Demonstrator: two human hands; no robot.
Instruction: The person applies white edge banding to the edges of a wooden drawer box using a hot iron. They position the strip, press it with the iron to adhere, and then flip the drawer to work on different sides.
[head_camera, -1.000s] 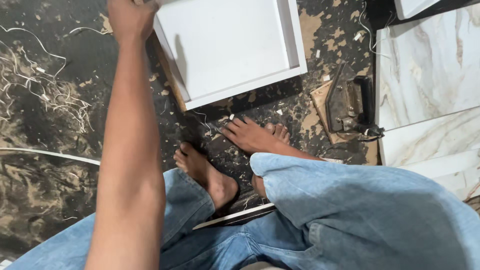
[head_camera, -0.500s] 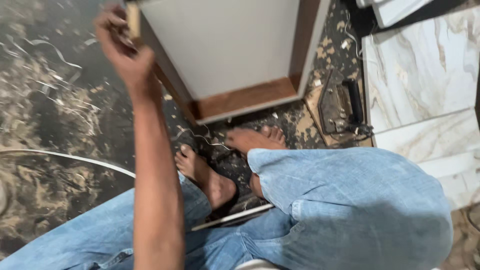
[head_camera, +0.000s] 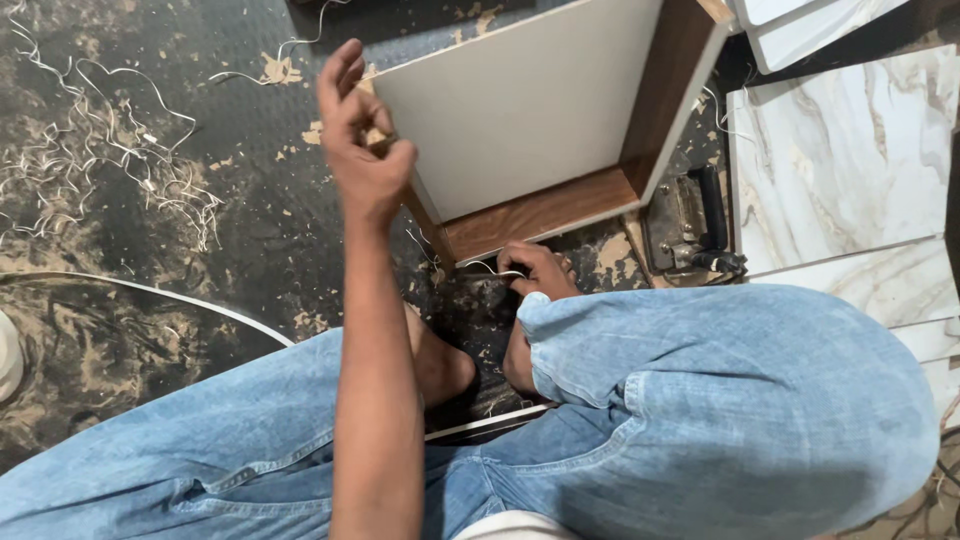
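A white-faced board box with brown wood-grain inner edges is stood on the dark, shaving-strewn floor. Its left corner is pinched by the left hand; the right hand is out of view.

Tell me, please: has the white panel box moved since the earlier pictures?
Yes. The white panel box has been tipped up from lying flat, so its wood-coloured sides now show, judged against the marble-patterned slab. The left hand touches its near corner.

Left hand raised on an outstretched arm, fingers loosely curled.
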